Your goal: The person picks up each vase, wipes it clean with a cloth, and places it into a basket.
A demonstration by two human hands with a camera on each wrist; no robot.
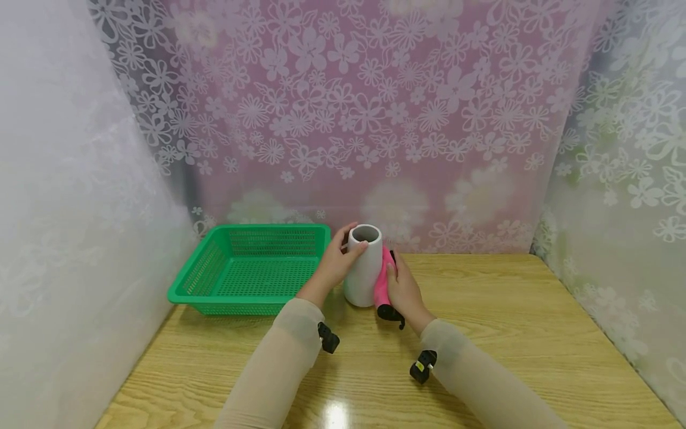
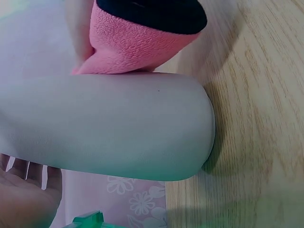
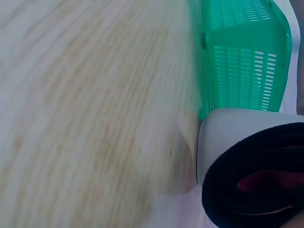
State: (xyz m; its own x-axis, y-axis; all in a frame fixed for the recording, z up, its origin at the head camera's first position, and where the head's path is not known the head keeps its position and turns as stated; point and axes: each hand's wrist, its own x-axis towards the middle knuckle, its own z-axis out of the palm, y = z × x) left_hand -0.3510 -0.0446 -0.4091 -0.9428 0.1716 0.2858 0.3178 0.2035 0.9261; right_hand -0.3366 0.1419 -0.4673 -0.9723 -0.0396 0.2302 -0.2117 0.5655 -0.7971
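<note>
Near the middle of the table's back edge stands a white vase, upright, just right of the green basket at the back left corner; the left hand curls thumb and fingers round its upper part; the right hand clamps a pink cloth against its side; only the left wrist view shows the cloth's fuzzy pile; only the right, its black cuff's pink inside.

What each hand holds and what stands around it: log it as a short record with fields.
left hand: grips the white vase near its open top
right hand: holds a pink fabric piece with black edging
vase pose: upright on the wooden table
fabric place: at the vase's right side
left of vase: green basket
backdrop: floral curtain
</note>
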